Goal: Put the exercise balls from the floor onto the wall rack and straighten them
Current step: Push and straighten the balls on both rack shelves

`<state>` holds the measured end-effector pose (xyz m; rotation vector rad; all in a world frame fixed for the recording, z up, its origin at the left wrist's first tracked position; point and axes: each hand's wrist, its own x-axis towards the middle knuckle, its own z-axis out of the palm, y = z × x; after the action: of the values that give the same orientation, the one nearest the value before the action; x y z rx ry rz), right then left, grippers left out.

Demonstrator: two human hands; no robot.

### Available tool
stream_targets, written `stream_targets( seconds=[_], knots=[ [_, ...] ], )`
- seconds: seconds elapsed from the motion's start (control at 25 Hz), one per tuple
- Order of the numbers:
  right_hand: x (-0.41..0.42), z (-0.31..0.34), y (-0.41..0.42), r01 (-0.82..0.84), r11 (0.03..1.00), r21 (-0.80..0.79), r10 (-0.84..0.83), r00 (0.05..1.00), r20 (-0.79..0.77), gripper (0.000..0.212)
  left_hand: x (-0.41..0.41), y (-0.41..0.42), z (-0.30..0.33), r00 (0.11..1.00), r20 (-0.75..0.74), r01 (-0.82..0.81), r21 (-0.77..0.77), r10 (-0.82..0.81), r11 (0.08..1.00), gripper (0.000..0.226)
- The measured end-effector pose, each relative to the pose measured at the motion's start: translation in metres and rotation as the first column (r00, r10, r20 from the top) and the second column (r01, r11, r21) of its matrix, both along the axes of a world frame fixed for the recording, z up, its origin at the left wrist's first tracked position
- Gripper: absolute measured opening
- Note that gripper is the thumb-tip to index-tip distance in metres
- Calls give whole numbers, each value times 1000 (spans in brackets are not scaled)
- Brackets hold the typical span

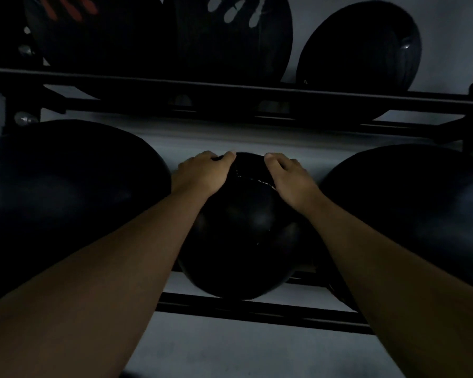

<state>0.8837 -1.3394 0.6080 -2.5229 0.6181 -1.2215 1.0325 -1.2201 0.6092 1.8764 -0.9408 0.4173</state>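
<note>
A small black exercise ball (243,236) rests on the lower rails of the black wall rack (257,309), in the middle of the dim view. My left hand (202,173) grips its upper left side and my right hand (287,178) grips its upper right, fingers curled over the top toward the wall. A larger black ball (66,192) sits on the same rails to the left, and another large black ball (410,214) to the right. Both neighbours lie close against the small ball.
An upper rack rail (230,96) runs across above my hands. It carries a black ball with red markings (93,31), a black ball with pale markings (230,36) and a plain black ball (361,50). The pale wall (257,350) lies behind.
</note>
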Motion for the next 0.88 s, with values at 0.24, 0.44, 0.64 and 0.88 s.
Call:
stream_targets(
  seconds=[0.24, 0.44, 0.64, 0.88],
  knots=[
    [-1, -30, 11, 6, 994, 112, -40, 950, 310, 48, -10, 18, -41, 947, 198, 289, -194, -252, 937, 66],
    [-12, -80, 32, 32, 999, 33, -42, 923, 382, 65, -8, 14, -36, 958, 183, 254, -187, -220, 949, 62],
    [-9, -73, 30, 38, 999, 29, -46, 935, 352, 59, -6, 21, -32, 966, 142, 230, -96, -216, 968, 65],
    [-14, -46, 42, 209, 978, 14, -208, 958, 197, 51, -10, 50, -23, 967, 151, 165, 240, -205, 957, 75]
  ],
)
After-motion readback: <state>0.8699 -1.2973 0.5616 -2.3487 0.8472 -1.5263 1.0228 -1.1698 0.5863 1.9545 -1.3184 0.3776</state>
